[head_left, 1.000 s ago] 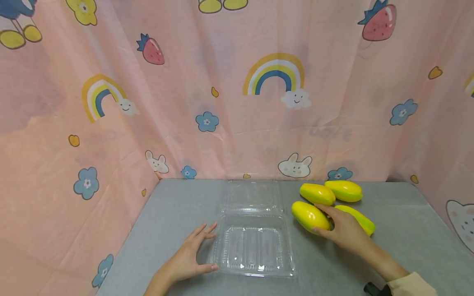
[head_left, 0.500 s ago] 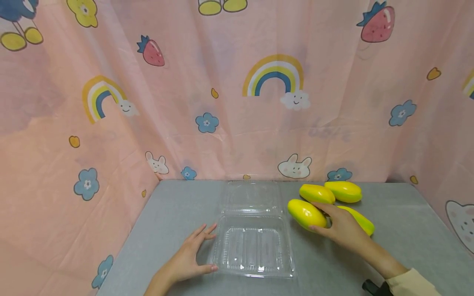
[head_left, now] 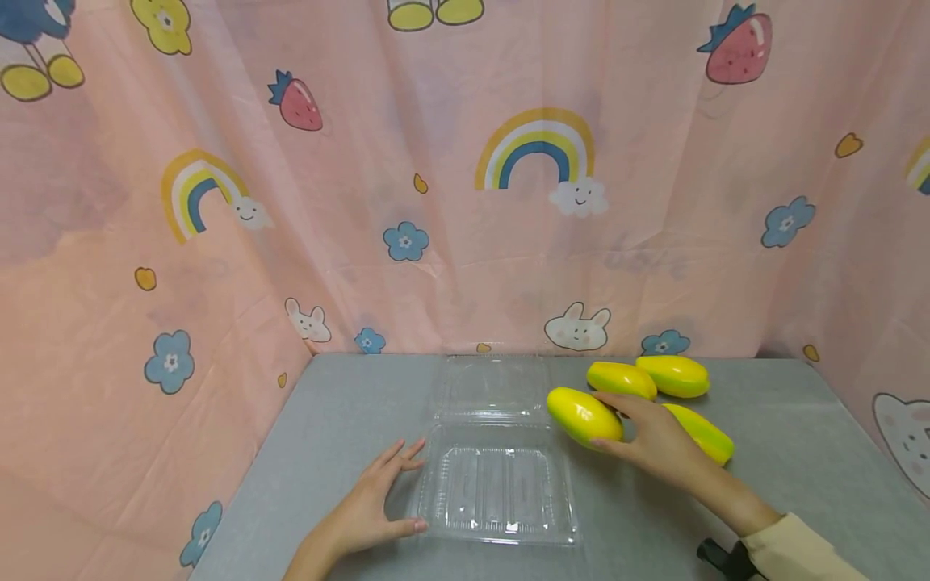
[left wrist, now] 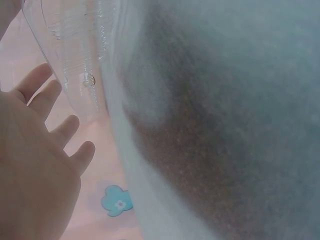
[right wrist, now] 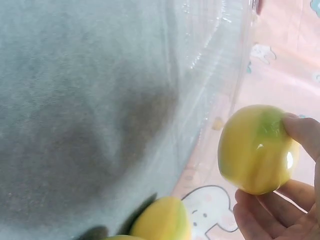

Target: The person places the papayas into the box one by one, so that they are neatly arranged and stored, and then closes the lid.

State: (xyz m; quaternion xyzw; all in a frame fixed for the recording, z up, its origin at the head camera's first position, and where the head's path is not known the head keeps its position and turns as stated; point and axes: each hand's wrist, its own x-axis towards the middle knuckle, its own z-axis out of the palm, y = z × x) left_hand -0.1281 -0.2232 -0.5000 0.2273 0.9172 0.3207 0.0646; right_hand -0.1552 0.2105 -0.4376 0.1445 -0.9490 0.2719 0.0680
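My right hand holds a glossy yellow papaya with green streaks, thumb on one side and fingers on the other. In the right wrist view this papaya is off the table, by the clear box. A clear plastic clamshell box lies with its lid folded back, nothing inside. At its left side my left hand rests with fingers and thumb spread, fingertips right at the rim. In the left wrist view, the left hand has its fingers extended toward the box's edge.
Behind the right hand lie two more papayas, one nearer and one farther. A third papaya is partly hidden by that hand. The grey table ends at a pink patterned curtain.
My right hand has lifted the papaya and carried it left toward the box. My left hand and the box have stayed in place.
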